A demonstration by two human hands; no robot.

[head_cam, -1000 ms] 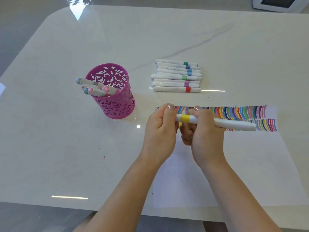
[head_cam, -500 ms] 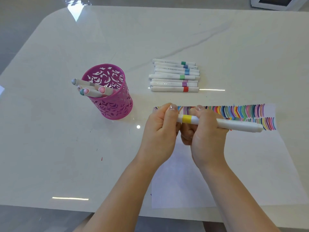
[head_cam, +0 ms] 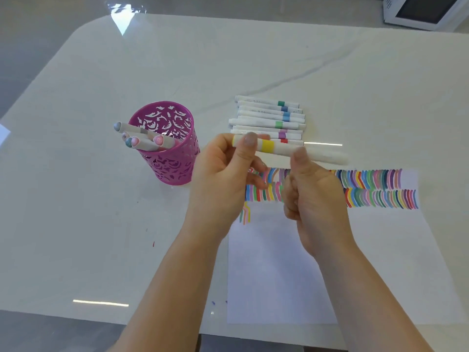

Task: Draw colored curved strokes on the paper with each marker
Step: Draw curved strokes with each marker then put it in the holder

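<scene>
A white marker with a yellow band (head_cam: 268, 146) is held level above the table, just in front of the row of markers. My left hand (head_cam: 225, 174) pinches its capped left end between thumb and fingers. My right hand (head_cam: 314, 196) grips the barrel to the right of the band, thumb up on it. Below the hands lies the white paper (head_cam: 380, 262), whose top carries two rows of colored curved strokes (head_cam: 375, 189) and the start of a third row at its left edge.
A row of several capped white markers (head_cam: 269, 120) lies behind the hands. Left of them a pink perforated pen cup (head_cam: 167, 158) holds several more markers leaning left. A white appliance (head_cam: 426, 11) sits at the far right corner. The table's front edge is near.
Both hands have lifted the yellow marker up and away from the paper toward the row of markers. The left hand now holds the left end farther out.
</scene>
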